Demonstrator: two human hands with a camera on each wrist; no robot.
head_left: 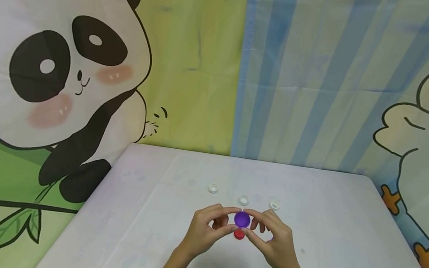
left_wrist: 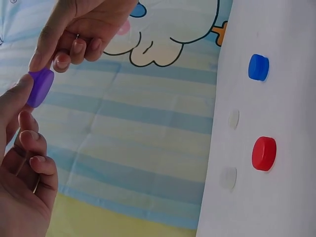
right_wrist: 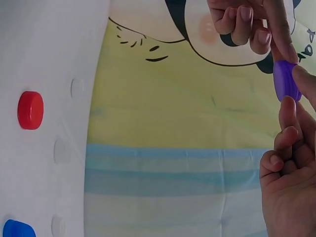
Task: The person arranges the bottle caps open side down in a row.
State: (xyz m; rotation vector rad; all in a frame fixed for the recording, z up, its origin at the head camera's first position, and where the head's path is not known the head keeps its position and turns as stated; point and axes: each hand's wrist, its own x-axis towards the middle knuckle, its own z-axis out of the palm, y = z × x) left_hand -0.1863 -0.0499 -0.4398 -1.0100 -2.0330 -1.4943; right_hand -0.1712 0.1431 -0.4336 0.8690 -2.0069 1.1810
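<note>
Pinching purple cap (head_left: 242, 219) in left hand (head_left: 201, 232) and right hand (head_left: 278, 246); with red cap (left_wrist: 264, 153) and blue cap (left_wrist: 258, 67) below hands on table (head_left: 346, 249), three pale discs (head_left: 243, 200) beyond.

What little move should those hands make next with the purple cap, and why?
Probably lower the purple cap to the white table: the left hand and right hand hold it raised, while the red cap and blue cap rest there.
</note>
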